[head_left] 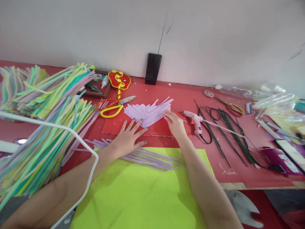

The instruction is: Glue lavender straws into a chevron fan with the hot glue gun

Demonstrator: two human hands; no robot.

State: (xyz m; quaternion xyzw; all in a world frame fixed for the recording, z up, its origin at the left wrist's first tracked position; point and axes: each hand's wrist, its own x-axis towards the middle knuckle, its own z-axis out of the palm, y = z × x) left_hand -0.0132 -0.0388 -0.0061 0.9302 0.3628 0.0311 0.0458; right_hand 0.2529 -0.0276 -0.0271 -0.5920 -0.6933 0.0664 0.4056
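A fan of lilac strips (149,112) laid in a V pattern lies on a red sheet (157,128). My left hand (130,136) rests flat with fingers spread, its fingertips on the lower left edge of the fan. My right hand (175,122) lies at the fan's right edge, its fingers pressed against the strip ends; nothing shows inside it. More loose lilac strips (143,156) lie under my left wrist, across the top of a lime-green sheet (140,194).
A large pile of pastel strips (43,127) fills the left. Orange-and-yellow scissors (114,106), a red-and-yellow ornament (119,80) and a black phone (152,68) stand behind. A glue gun (195,121), dark green wires (226,133) and bottles lie to the right.
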